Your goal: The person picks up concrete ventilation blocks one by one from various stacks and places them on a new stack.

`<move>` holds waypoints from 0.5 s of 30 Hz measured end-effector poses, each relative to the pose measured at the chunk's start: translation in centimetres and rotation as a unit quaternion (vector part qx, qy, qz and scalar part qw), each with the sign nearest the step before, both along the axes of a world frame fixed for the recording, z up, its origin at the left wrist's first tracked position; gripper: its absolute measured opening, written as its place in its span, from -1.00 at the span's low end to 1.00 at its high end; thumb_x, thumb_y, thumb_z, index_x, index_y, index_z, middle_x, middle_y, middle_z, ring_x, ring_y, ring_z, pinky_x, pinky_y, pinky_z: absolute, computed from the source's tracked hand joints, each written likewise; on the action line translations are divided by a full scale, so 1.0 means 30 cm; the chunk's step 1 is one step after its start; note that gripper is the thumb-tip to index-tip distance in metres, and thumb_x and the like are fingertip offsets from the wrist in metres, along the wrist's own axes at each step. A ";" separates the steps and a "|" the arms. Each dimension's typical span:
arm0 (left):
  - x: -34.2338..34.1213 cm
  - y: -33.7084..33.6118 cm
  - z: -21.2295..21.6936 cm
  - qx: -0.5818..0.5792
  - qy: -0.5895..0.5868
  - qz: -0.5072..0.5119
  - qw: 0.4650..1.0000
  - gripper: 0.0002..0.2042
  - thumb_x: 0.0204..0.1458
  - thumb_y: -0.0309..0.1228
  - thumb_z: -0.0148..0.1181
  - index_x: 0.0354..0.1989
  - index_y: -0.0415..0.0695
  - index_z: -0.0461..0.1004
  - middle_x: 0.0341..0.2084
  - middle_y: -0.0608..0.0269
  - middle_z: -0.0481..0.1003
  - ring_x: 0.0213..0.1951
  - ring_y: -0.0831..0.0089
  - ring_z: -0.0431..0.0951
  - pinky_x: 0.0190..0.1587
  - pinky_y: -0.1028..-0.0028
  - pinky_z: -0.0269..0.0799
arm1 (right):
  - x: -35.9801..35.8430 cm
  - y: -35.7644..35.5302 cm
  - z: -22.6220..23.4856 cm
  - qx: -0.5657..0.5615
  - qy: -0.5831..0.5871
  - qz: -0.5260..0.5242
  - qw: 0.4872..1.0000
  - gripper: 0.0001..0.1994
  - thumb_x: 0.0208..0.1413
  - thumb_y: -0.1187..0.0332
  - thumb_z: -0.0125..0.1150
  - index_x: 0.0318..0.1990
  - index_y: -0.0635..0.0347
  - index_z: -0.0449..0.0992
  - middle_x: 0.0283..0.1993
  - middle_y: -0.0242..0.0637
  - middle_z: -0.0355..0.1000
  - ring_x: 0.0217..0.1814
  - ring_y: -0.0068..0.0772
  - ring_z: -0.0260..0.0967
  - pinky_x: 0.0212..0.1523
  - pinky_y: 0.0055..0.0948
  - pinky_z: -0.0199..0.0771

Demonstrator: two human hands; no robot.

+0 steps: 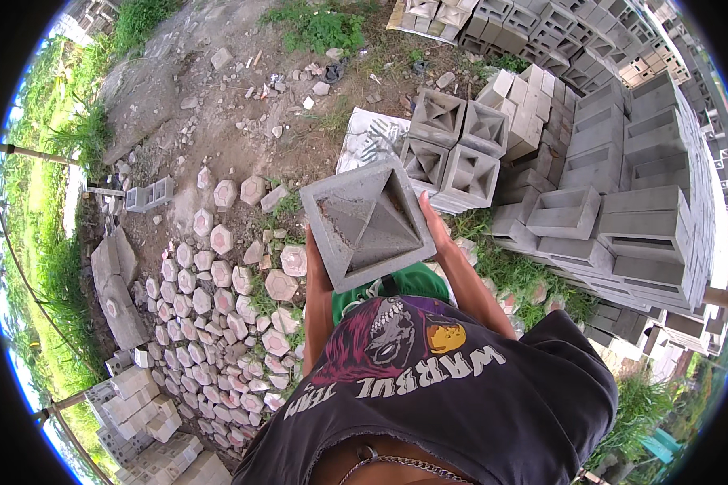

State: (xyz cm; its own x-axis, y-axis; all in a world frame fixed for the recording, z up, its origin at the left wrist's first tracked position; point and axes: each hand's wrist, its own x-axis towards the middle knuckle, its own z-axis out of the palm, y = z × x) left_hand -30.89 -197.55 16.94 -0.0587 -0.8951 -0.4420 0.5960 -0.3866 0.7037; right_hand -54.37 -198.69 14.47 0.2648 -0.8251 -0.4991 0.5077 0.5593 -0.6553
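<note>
Our right hand [434, 226] presses against the side of a gray concrete block [372, 230], thumb lying up along its edge, fingers hidden behind it. Our left hand [310, 244] clasps the opposite side, mostly out of sight, so we cannot tell how its fingers lie. Between these 2 hands the block is held tilted in front of our green shorts [416, 281], its square face recessed into triangular facets. Pale capital lettering runs across our dark T-shirt [533, 380], beneath a skull print and a yellow-orange patch. Beyond the block, a white sack [356, 149] bears dark printed marks, too small for us to read. Beside it, 4 similar faceted blocks [470, 176] top a stack. Hexagonal pavers [281, 285] cover the ground to our left.
</note>
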 end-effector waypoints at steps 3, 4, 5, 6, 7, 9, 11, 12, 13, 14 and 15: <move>-0.003 -0.105 0.007 0.017 -0.012 -0.045 0.999 -0.38 0.17 0.10 -0.18 0.30 -0.04 0.12 0.20 0.20 0.25 0.15 0.23 0.30 0.17 0.25 0.24 | 0.012 -0.035 0.018 0.011 -0.035 -0.034 0.999 -0.18 0.14 -0.33 -0.26 0.31 0.18 0.12 0.28 -0.11 0.18 0.25 -0.22 0.22 0.23 -0.28 0.22; 0.004 -0.142 0.016 0.023 -0.014 -0.063 0.998 -0.38 0.17 0.10 -0.17 0.30 -0.04 0.13 0.20 0.19 0.25 0.15 0.23 0.30 0.17 0.25 0.25 | 0.007 -0.039 0.020 0.013 -0.051 -0.049 0.997 -0.19 0.15 -0.32 -0.24 0.31 0.18 0.13 0.28 -0.11 0.19 0.25 -0.23 0.22 0.23 -0.28 0.22; -0.009 -0.178 0.034 0.046 -0.014 -0.081 0.996 -0.37 0.15 0.11 -0.15 0.30 -0.03 0.14 0.19 0.20 0.26 0.14 0.22 0.31 0.17 0.23 0.25 | 0.003 -0.046 0.010 0.016 -0.049 -0.071 0.996 -0.19 0.15 -0.32 -0.24 0.31 0.18 0.13 0.28 -0.11 0.19 0.25 -0.23 0.22 0.23 -0.28 0.22; -0.015 -0.218 0.026 0.058 -0.014 -0.104 0.993 -0.37 0.15 0.12 -0.14 0.30 -0.02 0.14 0.19 0.20 0.26 0.14 0.21 0.31 0.17 0.22 0.25 | 0.006 -0.054 -0.008 0.013 -0.040 -0.102 0.994 -0.21 0.16 -0.29 -0.23 0.30 0.20 0.14 0.27 -0.11 0.19 0.24 -0.23 0.23 0.23 -0.29 0.22; -0.020 -0.259 0.019 0.069 -0.014 -0.124 0.990 -0.36 0.14 0.12 -0.13 0.29 -0.01 0.15 0.19 0.20 0.26 0.14 0.21 0.31 0.16 0.21 0.25 | 0.009 -0.067 -0.014 0.007 -0.030 -0.130 0.991 -0.24 0.18 -0.27 -0.22 0.30 0.21 0.15 0.27 -0.10 0.20 0.23 -0.23 0.24 0.22 -0.29 0.23; -0.001 -0.367 -0.049 0.051 0.058 -0.181 0.980 -0.35 0.12 0.14 -0.11 0.29 0.00 0.15 0.17 0.20 0.28 0.12 0.21 0.33 0.14 0.18 0.27 | 0.024 -0.098 0.022 0.012 -0.022 -0.174 0.984 -0.25 0.19 -0.25 -0.22 0.29 0.23 0.16 0.26 -0.10 0.21 0.23 -0.24 0.24 0.22 -0.30 0.22; -0.006 -0.486 -0.086 0.028 0.050 -0.239 0.969 -0.36 0.13 0.14 -0.11 0.29 -0.01 0.15 0.16 0.20 0.29 0.11 0.22 0.33 0.13 0.20 0.28 | 0.043 -0.122 0.051 -0.007 -0.010 -0.226 0.974 -0.26 0.19 -0.22 -0.18 0.28 0.24 0.17 0.26 -0.09 0.21 0.23 -0.24 0.24 0.21 -0.32 0.22; -0.011 -0.544 -0.101 0.003 0.042 -0.267 0.963 -0.36 0.13 0.13 -0.12 0.29 -0.01 0.16 0.15 0.21 0.30 0.11 0.23 0.34 0.13 0.22 0.29 | 0.047 -0.137 0.048 -0.012 -0.008 -0.254 0.967 -0.26 0.19 -0.22 -0.18 0.28 0.24 0.17 0.26 -0.09 0.21 0.23 -0.24 0.24 0.21 -0.32 0.22; -0.024 -0.608 -0.105 -0.003 0.040 -0.296 0.954 -0.36 0.13 0.13 -0.12 0.29 -0.01 0.16 0.15 0.21 0.30 0.11 0.23 0.34 0.13 0.22 0.29 | 0.052 -0.161 0.039 -0.010 -0.003 -0.275 0.961 -0.26 0.18 -0.22 -0.15 0.27 0.26 0.19 0.24 -0.08 0.23 0.21 -0.24 0.26 0.19 -0.33 0.24; -0.014 -0.667 -0.104 -0.024 0.010 -0.313 0.950 -0.36 0.14 0.13 -0.13 0.29 -0.03 0.16 0.14 0.21 0.31 0.10 0.23 0.34 0.12 0.23 0.30 | 0.083 -0.190 0.022 -0.007 -0.006 -0.294 0.956 -0.26 0.16 -0.21 -0.12 0.26 0.27 0.20 0.23 -0.07 0.25 0.19 -0.23 0.28 0.17 -0.33 0.26; -0.001 -0.733 -0.099 -0.048 -0.019 -0.328 0.943 -0.37 0.15 0.12 -0.15 0.29 -0.04 0.16 0.13 0.21 0.31 0.10 0.24 0.34 0.12 0.25 0.30 | 0.105 -0.232 -0.005 -0.023 0.014 -0.319 0.947 -0.23 0.11 -0.22 -0.06 0.24 0.30 0.23 0.16 -0.04 0.31 0.10 -0.22 0.34 0.11 -0.34 0.31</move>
